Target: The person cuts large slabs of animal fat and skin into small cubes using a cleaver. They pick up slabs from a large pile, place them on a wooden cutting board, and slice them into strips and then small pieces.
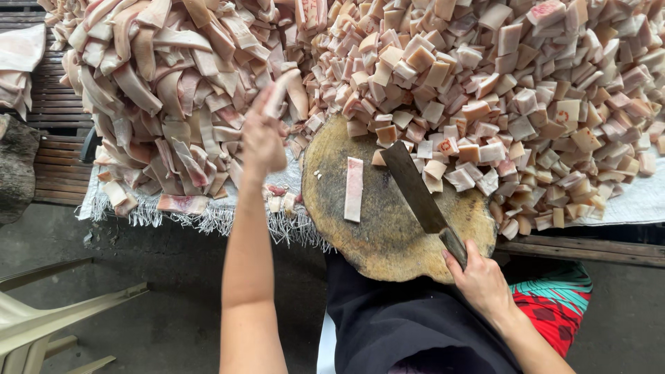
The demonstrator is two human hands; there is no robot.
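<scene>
Plastic chair (48,315) edges into the lower left, standing on grey floor. Above it, a slatted wooden surface (59,114) carries a heap of long pork skin strips (159,90), pale with pink streaks, piled on a frayed white sheet (208,218). The left hand (263,135) reaches into this heap, fingers closed around one strip (280,93) and lifting it clear of the pile. Right of it lies a round wooden chopping block (388,228), stained dark, with a single strip (354,188) lying lengthwise on it. The right hand (478,277) grips the handle of a cleaver (414,188), its blade resting flat on the block beside the cut pieces. Beyond and to the right spreads a large mound of small square pork pieces (526,90).

The step in hand seems to be fetching fresh strips for cutting. The next move likely calls for laying the lifted strip beside the one on the block, lined up under the blade.
</scene>
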